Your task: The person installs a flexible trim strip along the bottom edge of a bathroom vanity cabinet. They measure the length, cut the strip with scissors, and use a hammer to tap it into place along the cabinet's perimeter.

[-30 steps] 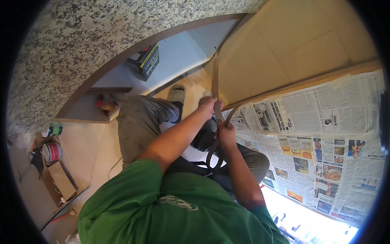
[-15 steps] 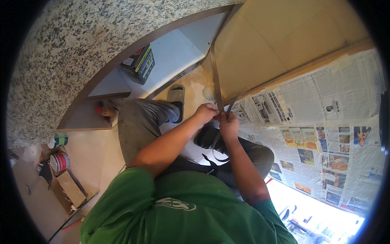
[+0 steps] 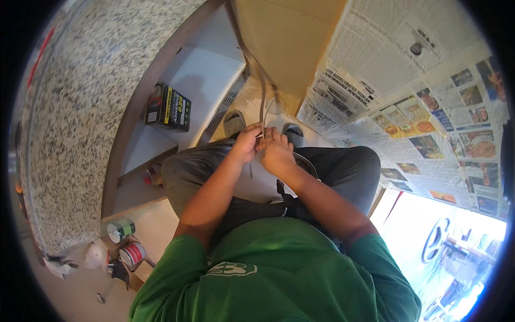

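A long, thin brown strip (image 3: 262, 102) of edging comes down from the cabinet edge into both my hands, above the floor between my knees. My left hand (image 3: 248, 144) is closed with its fingertips pinching the strip. Close against it, my right hand (image 3: 277, 153) lies over the strip with its fingers bent round it; the thumb is hidden. The strip's slack part (image 3: 307, 162) curls out behind my right wrist over my thigh.
On the left curves a speckled stone countertop (image 3: 107, 107) above an open cabinet with a black-and-yellow can (image 3: 171, 110). A newspaper-covered panel (image 3: 407, 123) stands on the right. Paint cans (image 3: 132, 254) lie at the lower left. My slippered feet (image 3: 234, 122) are beyond my hands.
My view has turned toward the right. My hands have come closer together on the strip, and my right hand now lies over it with the back of the hand showing.
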### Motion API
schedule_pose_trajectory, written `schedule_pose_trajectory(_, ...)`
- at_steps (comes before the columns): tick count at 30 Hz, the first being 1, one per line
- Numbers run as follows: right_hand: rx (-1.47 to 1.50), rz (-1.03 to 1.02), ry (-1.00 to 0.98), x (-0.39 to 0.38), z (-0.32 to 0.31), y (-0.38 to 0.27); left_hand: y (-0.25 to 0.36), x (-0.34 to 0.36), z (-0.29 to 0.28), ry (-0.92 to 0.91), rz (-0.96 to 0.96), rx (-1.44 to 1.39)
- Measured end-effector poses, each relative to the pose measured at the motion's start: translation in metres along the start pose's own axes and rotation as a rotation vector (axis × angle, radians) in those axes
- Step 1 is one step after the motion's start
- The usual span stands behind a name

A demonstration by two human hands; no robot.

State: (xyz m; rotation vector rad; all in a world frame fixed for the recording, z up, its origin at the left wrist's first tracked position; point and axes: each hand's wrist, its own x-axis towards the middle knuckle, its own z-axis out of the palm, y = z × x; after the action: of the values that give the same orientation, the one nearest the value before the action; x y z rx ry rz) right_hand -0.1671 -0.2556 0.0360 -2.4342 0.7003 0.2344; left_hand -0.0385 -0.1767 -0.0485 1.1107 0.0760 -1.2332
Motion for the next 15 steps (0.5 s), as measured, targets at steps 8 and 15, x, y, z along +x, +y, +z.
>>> schedule_pose_trajectory(8, 0.113, -0.071, -0.117, -0.002, -0.006, -0.025, 0.007, -0.009, 0.012, 0.021, -0.106, -0.336)
schedule_pose_trajectory(15, 0.083, -0.044, -0.007, 0.005, 0.006, -0.041, 0.012, -0.025, 0.010, -0.092, -0.156, -0.473)
